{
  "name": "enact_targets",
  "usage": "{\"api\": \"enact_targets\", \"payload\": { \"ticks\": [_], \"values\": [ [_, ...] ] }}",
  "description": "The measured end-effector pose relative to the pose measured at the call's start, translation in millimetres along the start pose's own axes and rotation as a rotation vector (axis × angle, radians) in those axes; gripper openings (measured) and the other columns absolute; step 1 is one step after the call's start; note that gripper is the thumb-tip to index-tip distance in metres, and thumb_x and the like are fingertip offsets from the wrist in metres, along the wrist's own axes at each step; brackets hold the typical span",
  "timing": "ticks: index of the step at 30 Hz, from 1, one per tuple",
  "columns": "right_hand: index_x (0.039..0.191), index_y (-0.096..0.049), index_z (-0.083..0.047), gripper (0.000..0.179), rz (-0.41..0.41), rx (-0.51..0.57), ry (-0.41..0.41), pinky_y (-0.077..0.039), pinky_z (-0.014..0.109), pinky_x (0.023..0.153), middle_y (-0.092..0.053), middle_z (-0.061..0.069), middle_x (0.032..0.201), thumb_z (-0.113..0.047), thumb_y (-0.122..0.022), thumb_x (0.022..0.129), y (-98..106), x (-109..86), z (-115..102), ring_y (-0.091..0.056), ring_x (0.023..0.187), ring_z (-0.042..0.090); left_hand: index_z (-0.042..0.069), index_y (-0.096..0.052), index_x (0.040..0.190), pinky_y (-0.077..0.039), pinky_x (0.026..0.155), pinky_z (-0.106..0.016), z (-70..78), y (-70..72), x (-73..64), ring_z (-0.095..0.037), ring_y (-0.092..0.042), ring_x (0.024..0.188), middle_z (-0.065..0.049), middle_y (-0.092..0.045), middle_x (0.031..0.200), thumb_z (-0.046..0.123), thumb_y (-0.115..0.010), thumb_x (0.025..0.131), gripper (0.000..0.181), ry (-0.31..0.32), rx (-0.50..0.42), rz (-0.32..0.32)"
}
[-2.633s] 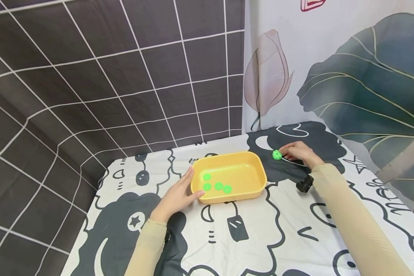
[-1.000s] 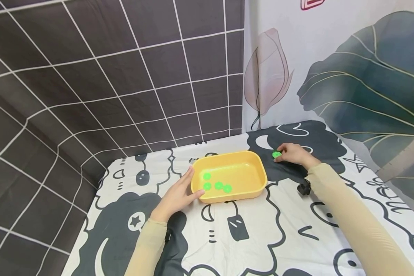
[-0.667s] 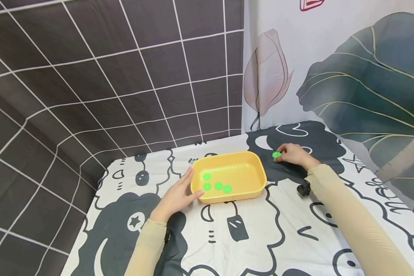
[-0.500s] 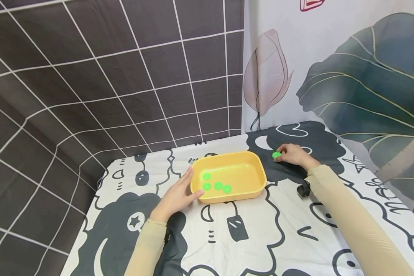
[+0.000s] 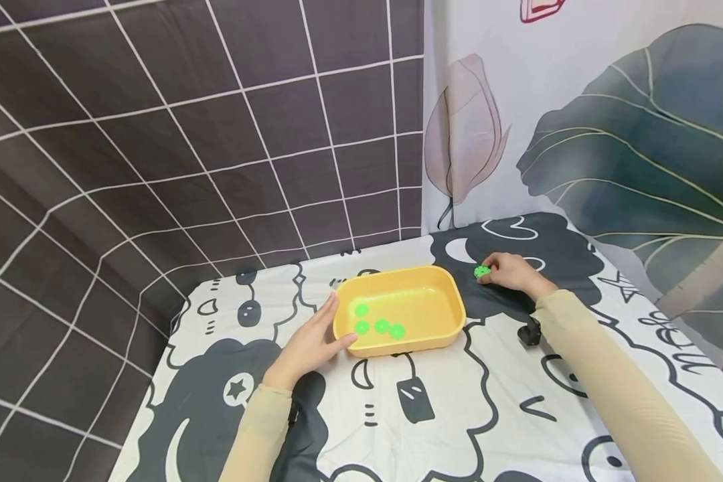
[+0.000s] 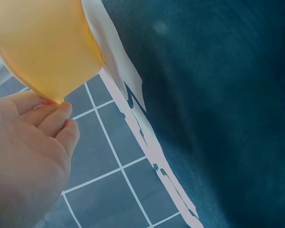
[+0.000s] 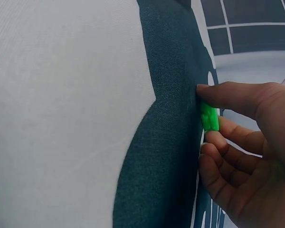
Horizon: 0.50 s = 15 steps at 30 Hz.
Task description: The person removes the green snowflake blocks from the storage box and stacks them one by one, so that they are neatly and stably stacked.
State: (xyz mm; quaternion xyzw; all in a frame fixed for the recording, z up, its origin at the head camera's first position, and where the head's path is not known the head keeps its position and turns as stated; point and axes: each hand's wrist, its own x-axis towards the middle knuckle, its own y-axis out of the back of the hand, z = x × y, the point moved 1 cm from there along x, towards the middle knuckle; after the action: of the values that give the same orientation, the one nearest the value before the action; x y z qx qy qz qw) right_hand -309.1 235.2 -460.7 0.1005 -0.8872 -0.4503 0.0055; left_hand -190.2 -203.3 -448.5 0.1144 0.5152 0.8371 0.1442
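Note:
A yellow rectangular plastic basin (image 5: 418,343) sits on the cloth in the middle of the head view. My left hand (image 5: 306,349) holds its left end, thumb over the near rim and fingers along the outer side. In the left wrist view, fingertips (image 6: 64,108) touch the edge of the basin (image 6: 52,42). To the right of the basin, my right hand (image 5: 514,273) pinches a small green notched disc (image 5: 480,272) close to the cloth. The right wrist view shows the green disc (image 7: 209,118) edge-on between thumb and fingers. Several similar green discs (image 5: 382,326) lie in the basin's left half.
A black-and-white cartoon-print cloth (image 5: 410,442) covers the surface. Dark curtain (image 5: 235,134) with white grid lines stands behind and to the left; a pale curtain (image 5: 494,40) with leaf prints hangs at the back right. Black wrist-camera mount (image 5: 529,333) sits under the right wrist.
My right thumb and fingers have closed further around the green disc, which turned from face-on to tilted. During the last second it stays nearly in place. Left hand and basin have not moved.

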Motion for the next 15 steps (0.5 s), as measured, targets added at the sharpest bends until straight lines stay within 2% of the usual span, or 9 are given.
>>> {"api": "enact_targets", "payload": {
  "ticks": [5, 15],
  "values": [
    [0.115, -0.062, 0.010, 0.041, 0.018, -0.004, 0.013, -0.044, 0.035, 0.069, -0.064, 0.018, 0.094, -0.020, -0.069, 0.089, -1.6, 1.4, 0.3, -0.055, 0.081, 0.029, 0.011, -0.022, 0.159, -0.026, 0.120, -0.043, -0.1, -0.8, -0.7, -0.023, -0.024, 0.151, -0.005, -0.018, 0.167, 0.069, -0.057, 0.092, 0.095, -0.005, 0.001, 0.005],
    [0.118, -0.062, 0.009, 0.043, -0.005, -0.015, 0.016, -0.045, 0.036, 0.071, -0.064, 0.019, 0.099, -0.022, -0.069, 0.090, -1.0, 2.1, 1.1, -0.056, 0.085, 0.029, 0.010, -0.022, 0.159, -0.025, 0.120, -0.043, -0.8, -0.4, 0.5, -0.024, -0.024, 0.151, -0.006, -0.019, 0.167, 0.068, -0.057, 0.092, 0.095, -0.010, -0.002, -0.002]
  ]
}}
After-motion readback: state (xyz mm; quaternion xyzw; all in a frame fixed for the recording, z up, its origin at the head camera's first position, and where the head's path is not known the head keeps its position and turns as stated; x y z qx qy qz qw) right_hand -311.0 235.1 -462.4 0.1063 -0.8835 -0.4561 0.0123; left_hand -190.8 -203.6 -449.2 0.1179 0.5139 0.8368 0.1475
